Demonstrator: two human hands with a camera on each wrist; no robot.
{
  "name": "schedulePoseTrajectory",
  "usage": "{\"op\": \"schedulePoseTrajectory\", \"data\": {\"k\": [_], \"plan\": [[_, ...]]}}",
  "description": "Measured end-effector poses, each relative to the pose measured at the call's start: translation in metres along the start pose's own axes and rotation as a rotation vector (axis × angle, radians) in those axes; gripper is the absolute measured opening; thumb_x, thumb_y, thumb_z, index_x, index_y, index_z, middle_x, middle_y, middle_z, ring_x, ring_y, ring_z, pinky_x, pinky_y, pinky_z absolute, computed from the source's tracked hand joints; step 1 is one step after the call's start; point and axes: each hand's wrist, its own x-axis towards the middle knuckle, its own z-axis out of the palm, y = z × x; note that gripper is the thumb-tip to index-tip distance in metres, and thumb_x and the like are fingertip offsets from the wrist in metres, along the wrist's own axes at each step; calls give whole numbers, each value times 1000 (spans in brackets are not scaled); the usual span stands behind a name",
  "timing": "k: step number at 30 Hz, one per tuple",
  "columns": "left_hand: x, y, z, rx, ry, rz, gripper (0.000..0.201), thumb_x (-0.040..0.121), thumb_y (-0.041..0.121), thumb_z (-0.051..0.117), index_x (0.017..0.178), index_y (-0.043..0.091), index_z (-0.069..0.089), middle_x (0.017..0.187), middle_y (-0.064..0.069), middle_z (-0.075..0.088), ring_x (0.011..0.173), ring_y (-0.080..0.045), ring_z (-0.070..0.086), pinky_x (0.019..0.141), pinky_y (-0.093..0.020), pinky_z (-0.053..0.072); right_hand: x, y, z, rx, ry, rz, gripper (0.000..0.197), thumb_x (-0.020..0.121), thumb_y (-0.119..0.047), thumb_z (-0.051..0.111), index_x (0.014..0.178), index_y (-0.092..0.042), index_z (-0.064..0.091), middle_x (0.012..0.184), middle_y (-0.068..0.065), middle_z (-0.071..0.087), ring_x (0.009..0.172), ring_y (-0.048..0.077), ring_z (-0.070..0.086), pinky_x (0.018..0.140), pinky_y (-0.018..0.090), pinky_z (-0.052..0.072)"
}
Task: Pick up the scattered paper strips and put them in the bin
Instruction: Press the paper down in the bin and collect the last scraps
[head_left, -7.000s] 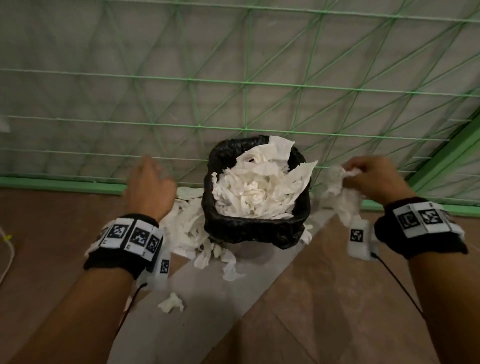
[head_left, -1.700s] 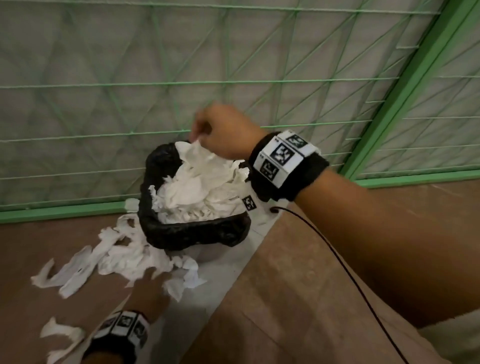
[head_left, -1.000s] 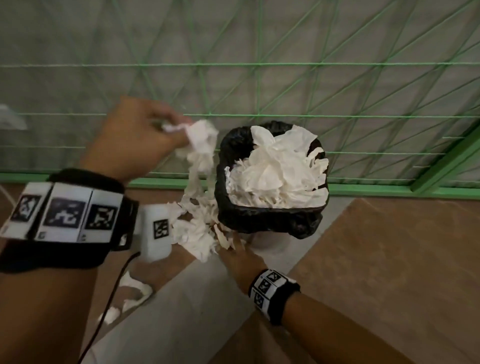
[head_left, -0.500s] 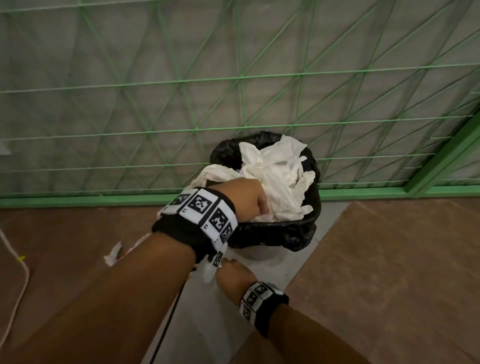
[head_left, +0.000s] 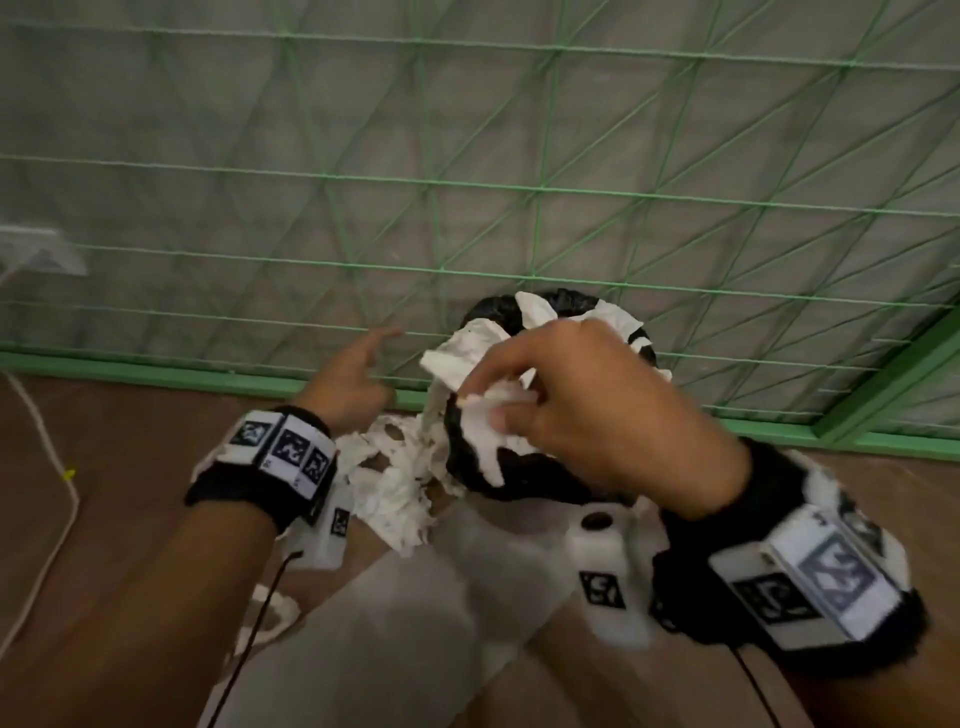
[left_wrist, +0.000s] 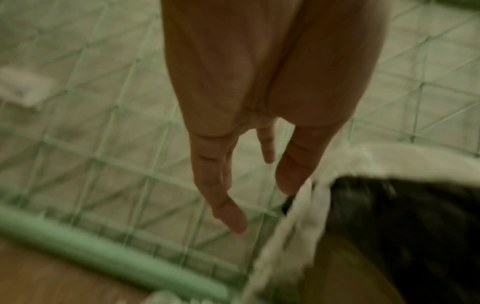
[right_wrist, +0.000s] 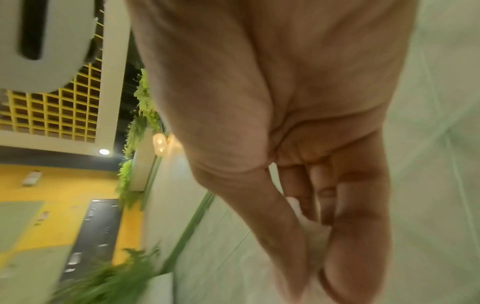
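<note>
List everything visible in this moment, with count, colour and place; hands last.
bin: one, black, on the floor against the fence, overfilled with paper.
paper strips: a loose pile, white, on the floor left of the bin.
fence: one, green mesh, behind the bin.
cord: one, white, floor at far left.
left hand: open, empty, left of the bin.
right hand: over the bin, pinching a paper wad.

Looks like a commercial or institutional interior rather than a home. Green-framed netting (head_left: 467, 182) stretched over a grey wall, brown floor tiles (head_left: 104, 519), a yellow wall (right_wrist: 59, 185) with a grid ceiling (right_wrist: 52, 115), dark lockers (right_wrist: 96, 230) and hanging greenery (right_wrist: 140, 115).
</note>
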Motion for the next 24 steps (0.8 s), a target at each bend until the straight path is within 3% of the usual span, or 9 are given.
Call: {"op": "schedulePoseTrajectory", "data": {"k": [2, 4, 6, 8, 13, 17, 20, 22, 24], "plan": [[-3, -12, 30, -91, -118, -3, 67, 87, 4, 62, 139, 38, 38, 125, 10, 44, 107, -26, 58, 72, -35, 56, 12, 23, -21, -84, 169, 115, 24, 78, -23, 71, 100, -33, 72, 96, -5, 71, 77, 12, 57, 68, 23, 36], [-1, -18, 55, -270, -142, -44, 53, 88, 6, 62, 134, 29, 47, 119, 3, 50, 102, -27, 59, 73, -36, 57, 25, 47, -17, -192, 195, 215, 26, 80, -23, 69, 106, -27, 72, 107, 2, 70, 97, 23, 62, 81, 28, 45], [7, -23, 70, -256, -48, 6, 30, 86, 1, 58, 104, 24, 65, 105, -13, 64, 93, -30, 63, 80, -44, 58, 37, 68, 5, -300, -44, 275, 30, 85, -26, 63, 112, -14, 69, 117, 9, 65, 110, 28, 59, 87, 31, 45], [15, -23, 70, -155, 98, 41, 12, 82, 8, 59, 75, 17, 65, 81, -17, 69, 77, -24, 63, 80, -47, 57, 42, 80, 29, -328, -332, 297, 30, 90, -27, 55, 104, -4, 68, 112, 14, 65, 106, 31, 59, 79, 30, 43], [5, 37, 26, -282, 412, 223, 9, 86, 14, 65, 79, 20, 65, 71, 0, 66, 68, -16, 62, 72, -31, 52, 45, 92, 41, -249, -558, 282, 29, 96, -17, 41, 106, -1, 63, 117, 16, 63, 109, 31, 56, 81, 29, 39], [-9, 83, 54, 82, 98, 412, 14, 83, 9, 58, 90, 21, 62, 81, -5, 67, 74, -22, 64, 71, -33, 55, 42, 84, 9, -134, -379, 327, 34, 89, -6, 42, 116, -6, 62, 125, 10, 60, 116, 27, 53, 95, 30, 44], [-12, 88, 86, 635, -124, 381, 14, 86, 16, 49, 85, 13, 62, 105, -15, 65, 100, -35, 60, 91, -43, 44, 32, 71, -25, -180, -124, 368, 29, 85, -5, 42, 103, -2, 65, 109, 18, 66, 102, 33, 60, 86, 38, 50], [-9, 83, 84, 655, -176, 392, 16, 85, 18, 47, 71, 13, 54, 101, -13, 66, 100, -35, 56, 94, -45, 40, 23, 50, -40, -109, -38, 327, 23, 82, -3, 45, 90, -5, 65, 95, 15, 69, 91, 32, 63, 75, 35, 50], [-9, 75, 64, 382, -50, 458, 14, 78, 16, 51, 73, 12, 63, 88, -6, 67, 89, -27, 58, 86, -39, 46, 16, 21, -41, 156, -106, 252, 22, 77, 3, 44, 77, -9, 63, 83, 10, 72, 80, 25, 69, 66, 33, 50]]}}
